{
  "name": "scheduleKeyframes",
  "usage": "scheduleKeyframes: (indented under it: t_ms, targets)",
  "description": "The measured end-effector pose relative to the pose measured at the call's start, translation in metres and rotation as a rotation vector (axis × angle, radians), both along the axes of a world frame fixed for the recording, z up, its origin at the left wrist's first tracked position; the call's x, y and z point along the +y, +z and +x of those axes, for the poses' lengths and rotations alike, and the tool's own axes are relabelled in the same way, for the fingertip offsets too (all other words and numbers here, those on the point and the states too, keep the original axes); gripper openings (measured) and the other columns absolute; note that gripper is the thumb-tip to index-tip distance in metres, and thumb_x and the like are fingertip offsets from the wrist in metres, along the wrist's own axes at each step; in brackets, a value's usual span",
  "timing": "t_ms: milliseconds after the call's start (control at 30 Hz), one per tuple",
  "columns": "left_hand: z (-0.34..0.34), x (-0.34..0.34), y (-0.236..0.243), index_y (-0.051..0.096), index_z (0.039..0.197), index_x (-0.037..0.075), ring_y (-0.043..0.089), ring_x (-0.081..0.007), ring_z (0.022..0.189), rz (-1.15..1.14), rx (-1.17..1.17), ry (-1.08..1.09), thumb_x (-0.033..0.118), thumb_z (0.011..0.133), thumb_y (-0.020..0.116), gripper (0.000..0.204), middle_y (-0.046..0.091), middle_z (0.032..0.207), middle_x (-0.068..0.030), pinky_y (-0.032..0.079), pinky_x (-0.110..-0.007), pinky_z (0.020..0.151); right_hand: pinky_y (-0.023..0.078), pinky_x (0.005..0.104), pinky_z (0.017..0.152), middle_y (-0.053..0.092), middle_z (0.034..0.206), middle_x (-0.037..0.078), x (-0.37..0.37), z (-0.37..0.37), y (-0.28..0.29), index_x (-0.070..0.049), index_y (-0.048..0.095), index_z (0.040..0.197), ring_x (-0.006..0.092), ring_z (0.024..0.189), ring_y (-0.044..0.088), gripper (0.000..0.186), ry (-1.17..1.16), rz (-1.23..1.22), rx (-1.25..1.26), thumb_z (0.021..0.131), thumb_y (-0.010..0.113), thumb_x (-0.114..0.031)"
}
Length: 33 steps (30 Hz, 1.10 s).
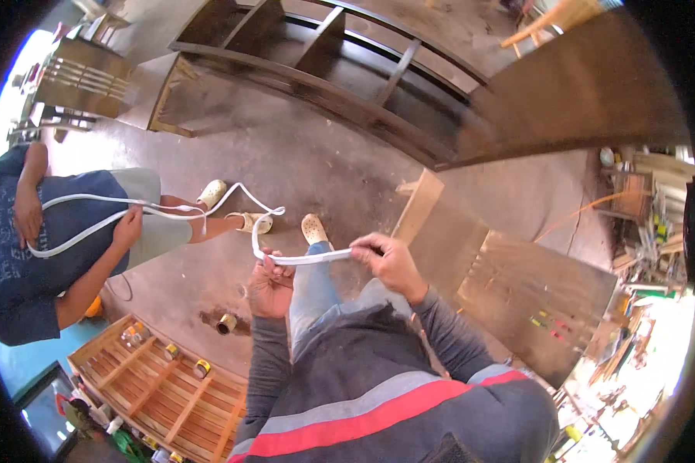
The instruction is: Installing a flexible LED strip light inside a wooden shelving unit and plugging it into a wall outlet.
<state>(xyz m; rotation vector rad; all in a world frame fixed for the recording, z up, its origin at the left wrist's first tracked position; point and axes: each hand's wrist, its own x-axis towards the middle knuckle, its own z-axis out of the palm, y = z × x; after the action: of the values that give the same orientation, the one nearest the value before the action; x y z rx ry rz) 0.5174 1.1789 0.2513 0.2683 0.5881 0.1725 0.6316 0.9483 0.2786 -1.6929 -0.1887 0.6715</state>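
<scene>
Left hand (270, 282) and right hand (386, 258) are both closed on a flat white flexible plastic strip (305, 260), held taut between them above the concrete floor (301, 162). A co-worker's hand (128, 228) grips its far end.

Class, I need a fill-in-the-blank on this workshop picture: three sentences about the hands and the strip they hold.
The left hand and right hand both grip a ____ strip.
The strip runs on to a second ____ in a blue shirt.
A dark wooden ____ unit lies on the floor.

Missing words: white; person; shelf
</scene>
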Motion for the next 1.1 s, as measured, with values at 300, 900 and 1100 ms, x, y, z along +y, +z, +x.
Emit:
scheduleKeyframes:
  t_ms: [300, 900, 1100]
  targets:
    - [0.065, 0.074, -0.018, 0.052, 0.110, 0.007, 0.055, -0.0104, 0.077, -0.043, 0.063, -0.136, 0.008, 0.093, 0.058, 0.018, 0.060, 0.103, -0.0101, 0.049, -0.028, 0.074, 0.047, 0.0220, 0.067, 0.064, 0.084, 0.001, 0.063, 0.040, 0.039, -0.001, 0.065, 0.103, 0.0069, 0.078, 0.057, 0.020, -0.160, -0.095, 0.109, 0.092, 0.063, -0.018]
    - [0.376, -0.022, -0.114, 0.058, 0.099, 0.001, 0.061, -0.0172, 0.091, -0.395, 0.206, 0.085, 0.006, 0.090, 0.062, 0.010, 0.061, 0.095, -0.0079, 0.055, -0.027, 0.085, 0.049, 0.0345, 0.089, 0.030, 0.148, 0.017, 0.091, 0.416, 0.003, -0.016, 0.028, 0.149, 0.0291, 0.118, 0.049, 0.084, 0.270, -0.285, -0.286, 0.078, 0.072, -0.008]
    - [0.492, -0.066, -0.145, 0.057, 0.103, 0.000, 0.059, -0.0184, 0.093, -0.508, 0.272, 0.136, 0.009, 0.091, 0.062, 0.016, 0.059, 0.097, -0.0064, 0.054, -0.030, 0.088, 0.040, 0.0393, 0.096, 0.061, 0.107, 0.009, 0.084, 0.587, -0.078, -0.013, 0.069, 0.107, 0.0303, 0.108, 0.049, 0.028, 1.093, -0.642, -0.605, 0.079, 0.068, -0.009]
